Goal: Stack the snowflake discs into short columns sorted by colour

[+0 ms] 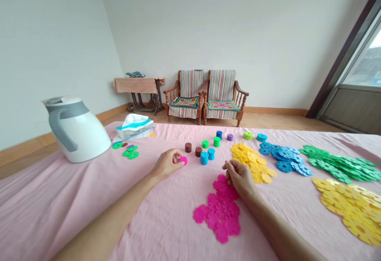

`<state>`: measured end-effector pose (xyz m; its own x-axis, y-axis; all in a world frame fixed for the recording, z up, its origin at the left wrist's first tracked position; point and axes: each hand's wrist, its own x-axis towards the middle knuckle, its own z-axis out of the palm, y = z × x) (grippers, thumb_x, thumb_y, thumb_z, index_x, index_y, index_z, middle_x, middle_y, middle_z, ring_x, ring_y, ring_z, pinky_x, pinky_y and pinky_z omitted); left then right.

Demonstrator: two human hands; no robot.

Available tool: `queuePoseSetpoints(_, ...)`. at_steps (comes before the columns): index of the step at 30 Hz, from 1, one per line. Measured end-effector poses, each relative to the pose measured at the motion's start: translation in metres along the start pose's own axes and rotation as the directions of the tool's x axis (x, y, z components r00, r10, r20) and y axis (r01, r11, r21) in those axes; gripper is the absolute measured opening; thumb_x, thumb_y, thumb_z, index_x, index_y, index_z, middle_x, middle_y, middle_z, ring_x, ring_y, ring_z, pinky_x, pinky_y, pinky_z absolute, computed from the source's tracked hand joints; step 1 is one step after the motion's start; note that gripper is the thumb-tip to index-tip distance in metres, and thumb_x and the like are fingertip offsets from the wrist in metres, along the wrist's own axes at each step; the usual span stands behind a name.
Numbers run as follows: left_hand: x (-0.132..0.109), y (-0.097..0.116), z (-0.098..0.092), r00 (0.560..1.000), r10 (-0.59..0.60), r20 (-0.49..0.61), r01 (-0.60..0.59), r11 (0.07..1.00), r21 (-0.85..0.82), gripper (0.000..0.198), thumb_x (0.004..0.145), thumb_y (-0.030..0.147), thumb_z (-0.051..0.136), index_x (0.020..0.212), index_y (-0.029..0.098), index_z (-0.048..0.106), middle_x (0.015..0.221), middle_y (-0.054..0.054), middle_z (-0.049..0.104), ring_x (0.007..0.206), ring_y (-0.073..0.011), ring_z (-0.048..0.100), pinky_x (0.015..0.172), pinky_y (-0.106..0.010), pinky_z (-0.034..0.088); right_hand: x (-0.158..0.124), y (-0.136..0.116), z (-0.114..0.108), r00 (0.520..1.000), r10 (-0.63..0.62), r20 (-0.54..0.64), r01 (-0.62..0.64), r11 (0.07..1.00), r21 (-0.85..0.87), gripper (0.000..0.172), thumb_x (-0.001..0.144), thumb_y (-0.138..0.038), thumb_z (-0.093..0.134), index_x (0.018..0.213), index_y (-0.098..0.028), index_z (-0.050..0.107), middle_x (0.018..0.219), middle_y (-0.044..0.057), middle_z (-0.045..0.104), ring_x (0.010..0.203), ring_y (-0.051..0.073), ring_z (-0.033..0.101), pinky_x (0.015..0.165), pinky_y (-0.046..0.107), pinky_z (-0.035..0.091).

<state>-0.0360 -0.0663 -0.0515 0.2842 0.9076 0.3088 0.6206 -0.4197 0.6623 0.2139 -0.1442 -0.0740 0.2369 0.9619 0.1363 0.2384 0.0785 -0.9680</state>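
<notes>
Pinched between the thumb and fingers of my left hand (169,163) is a small pink notched disc (183,160); whether it is one disc or a short stack I cannot tell. My right hand (241,177) is above the upper right of a loose pile of pink notched discs (223,212), its fingers drawn together. Anything in those fingers is hidden. Short stacks stand beyond my hands: brown stacks (188,147), light blue stacks (204,158) and green stacks (217,142).
Spread to the right are yellow discs (250,159), blue discs (287,157), green discs (342,163) and more yellow discs (354,207). A white jug (85,134), a tissue box (135,128) and a few green discs (131,153) stand or lie at left on the pink cloth (160,221).
</notes>
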Motion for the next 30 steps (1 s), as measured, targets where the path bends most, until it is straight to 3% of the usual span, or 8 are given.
queuePoseSetpoints(9,-0.005,0.012,-0.007,0.997,0.061,-0.051,-0.059,0.998,0.039,0.021,0.066,0.028,0.064,0.082,0.015,0.059,0.078,-0.001,0.057,0.057,-0.01,0.051,0.058,-0.023,0.044,-0.001,-0.002,-0.001,1.0,-0.001,0.01,0.001,1.0,-0.008,0.036,0.08,-0.051,0.045,0.068,-0.018,0.053,0.044,-0.005,0.047,0.035,0.008,0.044,0.036,0.02,0.031)
queuePoseSetpoints(11,-0.014,0.028,-0.014,0.99,0.129,0.052,-0.131,0.991,0.033,0.013,0.069,0.026,0.063,0.074,0.015,0.058,0.08,-0.001,0.057,0.062,-0.0104,0.053,0.06,-0.022,0.043,-0.001,-0.003,-0.001,1.0,-0.003,0.01,0.003,1.0,-0.001,0.035,0.079,-0.05,0.046,0.069,-0.017,0.053,0.045,-0.005,0.047,0.035,0.008,0.044,0.036,0.019,0.031)
queuePoseSetpoints(12,-0.019,0.037,-0.018,0.968,0.16,0.192,-0.16,0.987,-0.013,0.013,0.07,0.026,0.064,0.073,0.015,0.058,0.077,0.0,0.056,0.062,-0.0102,0.052,0.058,-0.021,0.043,-0.001,-0.003,-0.001,1.0,-0.004,0.009,0.004,1.0,-0.001,0.035,0.079,-0.05,0.046,0.069,-0.017,0.053,0.045,-0.005,0.047,0.035,0.008,0.044,0.036,0.019,0.031)
queuePoseSetpoints(14,-0.032,0.056,-0.022,0.816,0.242,0.526,-0.206,0.97,-0.127,0.022,0.067,0.031,0.069,0.08,0.016,0.06,0.072,0.001,0.055,0.062,-0.0104,0.052,0.055,-0.019,0.042,-0.002,-0.003,-0.002,1.0,-0.002,0.005,0.002,1.0,-0.005,0.035,0.079,-0.05,0.046,0.069,-0.017,0.053,0.045,-0.005,0.047,0.034,0.008,0.043,0.035,0.019,0.03)
queuePoseSetpoints(16,-0.045,0.071,-0.022,0.702,0.307,0.642,-0.265,0.95,-0.165,0.035,0.062,0.034,0.074,0.089,0.017,0.06,0.076,0.001,0.055,0.064,-0.0108,0.052,0.056,-0.02,0.042,-0.002,-0.003,-0.002,1.0,-0.001,0.005,0.001,1.0,-0.007,0.035,0.079,-0.05,0.046,0.07,-0.017,0.053,0.045,-0.005,0.047,0.034,0.008,0.043,0.035,0.019,0.03)
queuePoseSetpoints(18,-0.054,0.08,-0.019,0.657,0.33,0.678,-0.333,0.934,-0.132,0.042,0.058,0.036,0.077,0.091,0.018,0.059,0.08,0.001,0.054,0.064,-0.0111,0.051,0.057,-0.021,0.042,-0.002,-0.003,-0.002,1.0,-0.002,0.01,0.002,1.0,-0.003,0.036,0.079,-0.051,0.046,0.07,-0.017,0.053,0.045,-0.005,0.046,0.034,0.008,0.042,0.035,0.019,0.03)
queuePoseSetpoints(26,-0.065,0.09,-0.012,0.655,0.374,0.657,-0.466,0.884,-0.039,0.026,0.068,0.029,0.071,0.086,0.017,0.057,0.083,-0.001,0.056,0.07,-0.0126,0.051,0.063,-0.021,0.041,-0.003,-0.004,-0.002,1.0,0.008,0.007,-0.008,1.0,0.005,0.037,0.078,-0.053,0.048,0.07,-0.017,0.054,0.045,-0.005,0.047,0.034,0.008,0.043,0.035,0.019,0.03)
queuePoseSetpoints(30,-0.066,0.09,-0.009,0.672,0.4,0.623,-0.48,0.876,-0.045,0.025,0.062,0.019,0.072,0.081,0.017,0.057,0.077,0.001,0.056,0.069,-0.0124,0.051,0.064,-0.021,0.042,-0.003,-0.005,-0.001,1.0,0.011,0.011,-0.01,1.0,-0.016,0.036,0.079,-0.051,0.046,0.07,-0.017,0.054,0.045,-0.005,0.047,0.035,0.008,0.043,0.036,0.019,0.03)
